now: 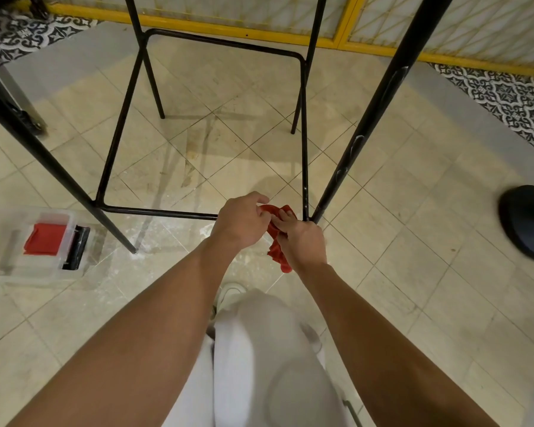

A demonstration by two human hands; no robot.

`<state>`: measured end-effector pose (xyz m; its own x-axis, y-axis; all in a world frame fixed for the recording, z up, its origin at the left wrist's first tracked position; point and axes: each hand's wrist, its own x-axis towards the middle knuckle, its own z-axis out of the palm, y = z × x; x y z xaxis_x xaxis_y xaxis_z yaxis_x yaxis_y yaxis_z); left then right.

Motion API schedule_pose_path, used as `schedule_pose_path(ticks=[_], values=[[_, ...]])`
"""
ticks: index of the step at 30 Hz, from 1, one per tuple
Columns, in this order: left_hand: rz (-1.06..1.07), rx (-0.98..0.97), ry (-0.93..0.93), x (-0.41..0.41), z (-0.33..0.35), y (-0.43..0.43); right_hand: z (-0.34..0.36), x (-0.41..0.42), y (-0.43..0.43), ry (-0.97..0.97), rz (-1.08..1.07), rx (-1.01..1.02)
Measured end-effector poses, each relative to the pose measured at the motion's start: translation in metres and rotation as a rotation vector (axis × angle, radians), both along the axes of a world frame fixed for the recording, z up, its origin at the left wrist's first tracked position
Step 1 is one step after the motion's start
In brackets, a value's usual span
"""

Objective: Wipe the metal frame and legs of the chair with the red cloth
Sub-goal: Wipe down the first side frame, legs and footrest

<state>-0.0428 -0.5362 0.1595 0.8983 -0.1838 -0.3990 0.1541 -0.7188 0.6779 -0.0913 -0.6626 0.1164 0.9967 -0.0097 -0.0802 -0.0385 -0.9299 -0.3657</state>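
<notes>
Both-handed — left hand [244, 221], right hand [301, 241] — grip closed round red cloth [278, 238].

Floor [413, 229]: pale beige tiles laid diagonally, scuffed and streaked. Patterned black-and-white tile strips [506, 100] at far left and right. Yellow-framed mesh panel [346, 41] along the back. Clear plastic box [40, 245] at left. Dark round base [527, 223] at right edge.

red cloth [277, 238]: crumpled, bunched in my two-handed grip, tail hanging | chair frame [304, 124]: thin black metal, upright, corner joint just beyond my grip
</notes>
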Motion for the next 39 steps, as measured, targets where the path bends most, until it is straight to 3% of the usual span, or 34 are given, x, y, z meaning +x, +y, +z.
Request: schedule_pose_path(ticks=[7,11,14,18,21,27,30,33,39], values=[[0.003,0.037,0.100,-0.001,-0.002,0.000,0.004,-0.019,-0.016,0.111,-0.062,0.053],[-0.002,0.052,0.165,-0.006,-0.010,-0.016,0.007,-0.015,-0.013,-0.089,-0.140,0.236],[0.172,-0.168,0.347,-0.010,-0.017,-0.025,0.009,-0.014,-0.010,-0.199,-0.185,0.356],[0.288,-0.487,0.427,-0.023,-0.017,-0.030,0.027,-0.012,-0.016,-0.039,-0.260,0.520],[0.239,-0.395,0.273,-0.030,-0.023,-0.028,0.033,-0.014,-0.021,0.110,-0.195,0.606],[0.159,-0.342,0.081,-0.014,-0.012,-0.039,0.038,-0.020,-0.045,0.060,-0.190,0.435],[0.259,-0.393,0.048,0.001,-0.008,-0.055,0.042,-0.025,-0.065,0.090,-0.287,0.380],[0.358,-0.452,0.062,0.019,-0.004,-0.072,0.044,-0.029,-0.083,0.216,-0.367,0.325],[0.163,-0.382,0.170,0.043,-0.005,-0.087,0.040,-0.025,-0.093,0.336,-0.423,0.360]])
